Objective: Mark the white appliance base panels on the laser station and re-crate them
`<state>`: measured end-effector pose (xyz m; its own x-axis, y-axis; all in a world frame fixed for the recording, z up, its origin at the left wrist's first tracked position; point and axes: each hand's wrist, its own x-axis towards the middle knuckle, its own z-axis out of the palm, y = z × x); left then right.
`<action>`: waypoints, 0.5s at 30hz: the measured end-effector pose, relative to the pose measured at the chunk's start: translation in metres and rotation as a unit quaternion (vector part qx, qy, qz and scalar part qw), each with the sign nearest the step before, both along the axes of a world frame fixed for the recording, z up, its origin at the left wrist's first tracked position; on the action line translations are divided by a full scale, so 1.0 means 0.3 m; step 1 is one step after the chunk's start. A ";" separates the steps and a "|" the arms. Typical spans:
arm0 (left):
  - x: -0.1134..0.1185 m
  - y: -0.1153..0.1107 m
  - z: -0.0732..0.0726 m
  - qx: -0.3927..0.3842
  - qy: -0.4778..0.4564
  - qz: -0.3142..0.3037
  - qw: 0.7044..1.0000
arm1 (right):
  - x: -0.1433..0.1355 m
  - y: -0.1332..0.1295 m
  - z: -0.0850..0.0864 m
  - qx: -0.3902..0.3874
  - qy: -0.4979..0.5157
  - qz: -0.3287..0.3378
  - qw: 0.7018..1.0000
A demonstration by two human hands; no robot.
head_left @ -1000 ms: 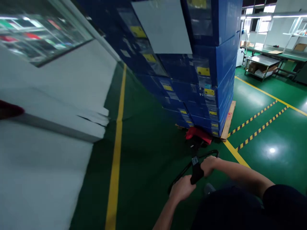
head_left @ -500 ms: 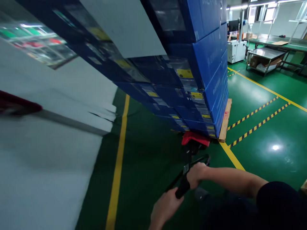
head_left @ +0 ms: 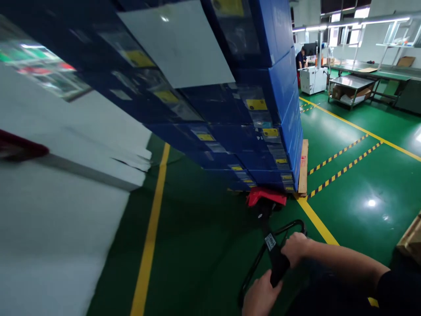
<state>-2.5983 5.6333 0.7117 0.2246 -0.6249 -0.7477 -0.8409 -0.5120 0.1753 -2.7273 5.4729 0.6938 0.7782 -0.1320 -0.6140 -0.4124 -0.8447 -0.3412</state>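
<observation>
Both hands are closed on the black handle (head_left: 279,262) of a pallet jack. My left hand (head_left: 262,293) grips it at the lower end, near the bottom of the view. My right hand (head_left: 295,248) holds it a little higher and to the right, with the fingertips partly hidden. The black handle loop curves around beside both hands. Beyond it, the red body of the pallet jack (head_left: 267,196) sits against a wooden pallet (head_left: 303,169). Tall stacked blue boxes (head_left: 230,140) with yellow labels stand on that pallet, and a white sheet (head_left: 179,44) covers part of their near face.
A white wall (head_left: 59,219) with a red bar (head_left: 23,147) runs along the left. Yellow lines (head_left: 151,237) and black-and-yellow strips mark the green floor. Another wooden piece (head_left: 411,239) lies at right. Farther back are a metal cart (head_left: 351,82), workbenches and a person (head_left: 300,58).
The handle and both hands have shifted right and slightly lower in view. The background has slid left and down, and more of the wooden piece at right shows.
</observation>
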 end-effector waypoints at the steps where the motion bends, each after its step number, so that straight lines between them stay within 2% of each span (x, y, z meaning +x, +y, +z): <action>1: 0.040 0.010 0.032 -0.009 0.002 -0.004 1.000 | 0.023 0.004 0.037 -0.013 -0.026 -0.013 0.999; 5: 0.218 -0.003 0.168 -0.067 0.003 0.008 0.998 | 0.101 -0.035 0.172 -0.088 -0.163 -0.075 0.980; 7: 0.327 -0.031 0.227 -0.136 0.007 0.028 0.990 | 0.138 -0.093 0.222 -0.113 -0.219 -0.105 0.963; 9: 0.450 -0.069 0.265 -0.202 0.006 0.065 0.977 | 0.183 -0.181 0.257 -0.117 -0.269 -0.127 0.947; 12: 0.638 -0.155 0.274 -0.209 -0.035 0.193 0.958 | 0.286 -0.372 0.284 -0.106 -0.340 -0.144 0.923; 15: 0.799 -0.306 0.237 -0.232 -0.095 0.317 0.915 | 0.440 -0.624 0.300 -0.101 -0.378 -0.173 0.904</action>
<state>-2.3585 5.5415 0.7826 0.7496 -0.5642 -0.3461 -0.4384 -0.8149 0.3790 -2.5953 5.2857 0.7839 0.8560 -0.4976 0.1401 -0.3774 -0.7867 -0.4885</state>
